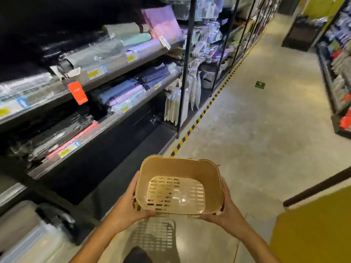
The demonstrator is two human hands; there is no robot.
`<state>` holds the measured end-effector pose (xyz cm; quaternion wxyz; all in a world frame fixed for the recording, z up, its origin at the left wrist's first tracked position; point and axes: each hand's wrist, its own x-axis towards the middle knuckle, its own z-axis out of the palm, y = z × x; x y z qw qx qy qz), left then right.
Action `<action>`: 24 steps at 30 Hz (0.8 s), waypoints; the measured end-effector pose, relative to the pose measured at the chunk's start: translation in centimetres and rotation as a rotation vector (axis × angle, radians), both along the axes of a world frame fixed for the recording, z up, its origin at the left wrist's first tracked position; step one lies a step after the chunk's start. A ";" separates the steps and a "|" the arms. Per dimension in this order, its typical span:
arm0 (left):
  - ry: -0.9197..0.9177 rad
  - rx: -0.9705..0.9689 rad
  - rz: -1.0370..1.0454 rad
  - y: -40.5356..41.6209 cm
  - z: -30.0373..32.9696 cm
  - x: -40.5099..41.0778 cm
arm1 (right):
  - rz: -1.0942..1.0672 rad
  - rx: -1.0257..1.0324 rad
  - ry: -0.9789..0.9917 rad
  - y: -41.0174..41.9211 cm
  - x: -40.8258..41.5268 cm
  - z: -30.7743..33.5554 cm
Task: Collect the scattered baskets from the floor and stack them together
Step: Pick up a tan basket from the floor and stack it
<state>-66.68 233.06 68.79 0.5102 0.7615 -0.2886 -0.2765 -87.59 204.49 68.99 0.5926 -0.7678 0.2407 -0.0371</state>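
A tan plastic basket with a slotted bottom hangs in the air in front of me, its opening facing up. It looks like nested baskets, since a second rim shows at its far left corner. My left hand grips its left side and near corner. My right hand grips its right side, fingers under the near rim. Below it, a slotted shadow falls on the floor.
Shelves of folded fabric run along the left, edged by yellow-black floor tape. The concrete aisle stretches ahead. More shelving stands at the right. A yellow panel is near my right arm.
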 end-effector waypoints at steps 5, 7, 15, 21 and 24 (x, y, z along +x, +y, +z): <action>0.041 -0.005 0.210 -3.0 -0.8 1.9 | 0.195 0.001 0.008 -6.1 7.8 0.3; 0.049 0.004 0.277 -3.6 -1.9 3.3 | 0.267 0.000 0.014 -7.6 11.4 -0.1; 0.153 -0.025 0.498 -5.3 -5.3 8.8 | 0.484 0.008 0.110 -10.8 24.8 -2.6; 0.223 0.004 0.680 -7.4 -7.8 9.5 | 0.709 0.022 0.173 -12.9 32.4 -5.0; 0.305 0.019 0.800 -8.6 -9.4 10.3 | 0.815 0.050 0.205 -13.3 35.6 -6.7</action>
